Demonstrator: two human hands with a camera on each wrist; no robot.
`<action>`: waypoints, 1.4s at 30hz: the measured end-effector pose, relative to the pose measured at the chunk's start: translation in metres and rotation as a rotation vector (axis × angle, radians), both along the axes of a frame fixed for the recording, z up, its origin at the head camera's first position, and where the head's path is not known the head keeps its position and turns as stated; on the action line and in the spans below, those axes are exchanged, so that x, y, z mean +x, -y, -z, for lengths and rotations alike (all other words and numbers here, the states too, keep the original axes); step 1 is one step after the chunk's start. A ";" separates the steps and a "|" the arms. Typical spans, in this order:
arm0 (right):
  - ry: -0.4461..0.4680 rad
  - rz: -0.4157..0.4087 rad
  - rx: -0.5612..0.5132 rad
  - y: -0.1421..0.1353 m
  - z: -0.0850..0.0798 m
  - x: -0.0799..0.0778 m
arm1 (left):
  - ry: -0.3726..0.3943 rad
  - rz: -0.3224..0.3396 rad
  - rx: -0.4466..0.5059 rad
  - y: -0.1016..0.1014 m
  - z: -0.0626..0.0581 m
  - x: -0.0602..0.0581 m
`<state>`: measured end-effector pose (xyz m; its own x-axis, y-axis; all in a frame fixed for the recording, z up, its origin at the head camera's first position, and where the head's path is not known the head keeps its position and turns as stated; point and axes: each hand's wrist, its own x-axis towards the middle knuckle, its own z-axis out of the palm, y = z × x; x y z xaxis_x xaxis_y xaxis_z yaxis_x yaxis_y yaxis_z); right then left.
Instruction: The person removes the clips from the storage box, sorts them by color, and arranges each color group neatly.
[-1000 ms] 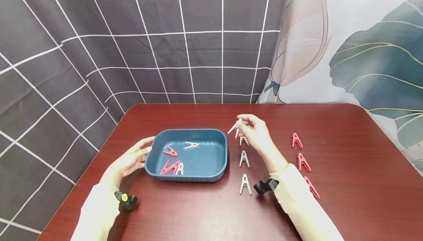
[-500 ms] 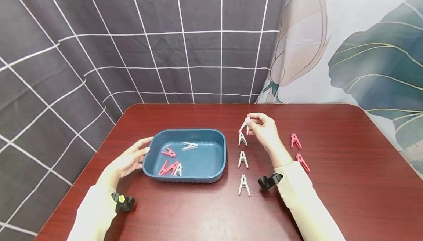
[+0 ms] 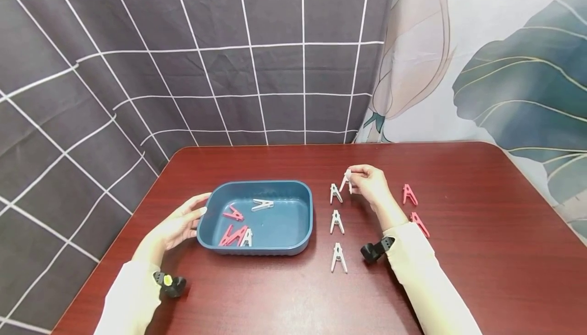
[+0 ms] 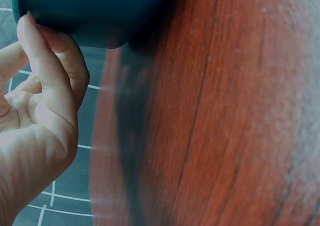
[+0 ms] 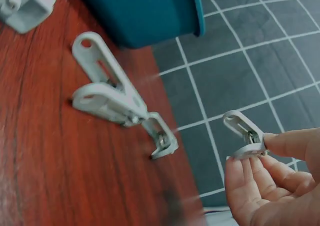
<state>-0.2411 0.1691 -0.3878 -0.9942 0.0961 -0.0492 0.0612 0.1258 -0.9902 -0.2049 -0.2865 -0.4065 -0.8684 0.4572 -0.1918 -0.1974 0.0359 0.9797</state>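
Note:
My left hand [image 3: 176, 225] grips the left rim of a blue plastic bin [image 3: 261, 250], with the thumb at the rim in the left wrist view. Inside lie several pink and white clothespins, including a white clothespin [image 3: 263, 204] and a pink clothespin [image 3: 234, 213]. My right hand [image 3: 373, 189] pinches a white clothespin [image 5: 245, 136] between thumb and fingers, its legs pointing down. That clothespin is just right of the top one in a column of white clothespins; whether it touches the table is unclear.
Three white clothespins stand in a column right of the bin, among them the nearest clothespin [image 3: 338, 257]. Pink clothespins, such as the farthest one [image 3: 409, 195], stand beyond my right forearm. The dark red table [image 3: 284, 294] meets a grey checked curtain [image 3: 275, 70] behind.
My right hand has carried the white clothespin rightward from beside the bin, then slightly lower. My right sleeve now covers the nearest pink clothespin. The left hand keeps its hold on the bin.

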 end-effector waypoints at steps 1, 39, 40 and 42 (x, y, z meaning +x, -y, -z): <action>0.012 0.002 0.001 -0.001 0.001 -0.001 | -0.001 -0.001 -0.003 0.000 0.000 0.000; 0.094 0.029 0.293 -0.016 0.024 -0.006 | 0.013 -0.012 -0.053 -0.001 0.000 0.003; 0.087 0.032 0.304 -0.016 0.024 -0.005 | 0.016 -0.011 -0.048 -0.001 -0.001 0.003; 0.059 0.042 0.356 -0.017 0.023 -0.005 | 0.019 -0.008 -0.039 -0.001 -0.001 0.003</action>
